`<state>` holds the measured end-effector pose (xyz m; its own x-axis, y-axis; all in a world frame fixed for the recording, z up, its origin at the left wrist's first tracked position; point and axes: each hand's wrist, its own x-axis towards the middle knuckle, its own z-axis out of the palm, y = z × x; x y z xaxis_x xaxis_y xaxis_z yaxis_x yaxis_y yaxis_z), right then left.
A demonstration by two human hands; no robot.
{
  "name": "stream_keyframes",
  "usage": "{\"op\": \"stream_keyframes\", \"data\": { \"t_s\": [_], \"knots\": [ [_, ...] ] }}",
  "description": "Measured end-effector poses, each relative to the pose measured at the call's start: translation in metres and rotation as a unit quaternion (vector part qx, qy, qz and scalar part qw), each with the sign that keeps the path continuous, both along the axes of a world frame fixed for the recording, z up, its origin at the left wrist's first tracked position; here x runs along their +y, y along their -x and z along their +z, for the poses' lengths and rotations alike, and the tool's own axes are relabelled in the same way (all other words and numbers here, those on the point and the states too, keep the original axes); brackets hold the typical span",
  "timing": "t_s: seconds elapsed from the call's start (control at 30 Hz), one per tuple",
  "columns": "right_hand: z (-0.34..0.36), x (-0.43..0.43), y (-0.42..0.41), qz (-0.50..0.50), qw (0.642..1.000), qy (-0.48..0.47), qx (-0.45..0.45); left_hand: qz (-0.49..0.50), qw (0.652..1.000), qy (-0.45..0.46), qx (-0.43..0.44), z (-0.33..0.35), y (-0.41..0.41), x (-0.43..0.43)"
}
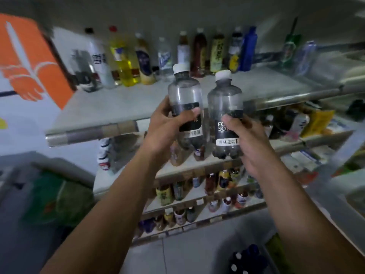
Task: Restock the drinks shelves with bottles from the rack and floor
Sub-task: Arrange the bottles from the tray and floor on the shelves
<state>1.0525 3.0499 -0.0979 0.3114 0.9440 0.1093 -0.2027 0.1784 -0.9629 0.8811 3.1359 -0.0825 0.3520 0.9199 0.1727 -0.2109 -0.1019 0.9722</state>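
Blurred shelves [118, 103] behind — left hand [167, 123] grips one grey bottle [184, 91], right hand [246, 139] a second bottle [225, 97], labels part-hidden.

2 grey soda bottles [184, 91], 2 white caps [180, 68], 2 hands [166, 125], 4 shelf tiers [118, 103], 1 orange box [29, 56].

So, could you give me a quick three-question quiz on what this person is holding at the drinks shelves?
1. True or false: the left hand holds nothing.
2. Which colour are the caps of the smoky clear plastic bottle on the left and its twin on the right? A red, B white, C blue.
3. Short answer: what colour is the tall opaque plastic bottle toward the right of the back row on the grey top shelf?
Key: 1 false, it grips a bottle; 2 B; 3 blue.
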Motion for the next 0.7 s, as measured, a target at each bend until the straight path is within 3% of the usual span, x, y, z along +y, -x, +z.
{"op": "stream_keyframes", "data": {
  "t_s": [0.1,0.43,0.7],
  "knots": [
    [0.013,0.03,0.036,0.018,1.0,-0.008,-0.016,0.066,0.997,-0.035,0.02,0.014,0.05,0.027],
    [0.032,0.142,0.166,0.072,0.996,-0.044,-0.008,0.138,0.989,-0.047,0.017,0.039,0.206,0.126],
    [0.032,0.231,0.225,0.133,0.99,-0.04,-0.022,0.211,0.976,-0.04,0.018,0.037,0.265,0.223]
  ]
}}
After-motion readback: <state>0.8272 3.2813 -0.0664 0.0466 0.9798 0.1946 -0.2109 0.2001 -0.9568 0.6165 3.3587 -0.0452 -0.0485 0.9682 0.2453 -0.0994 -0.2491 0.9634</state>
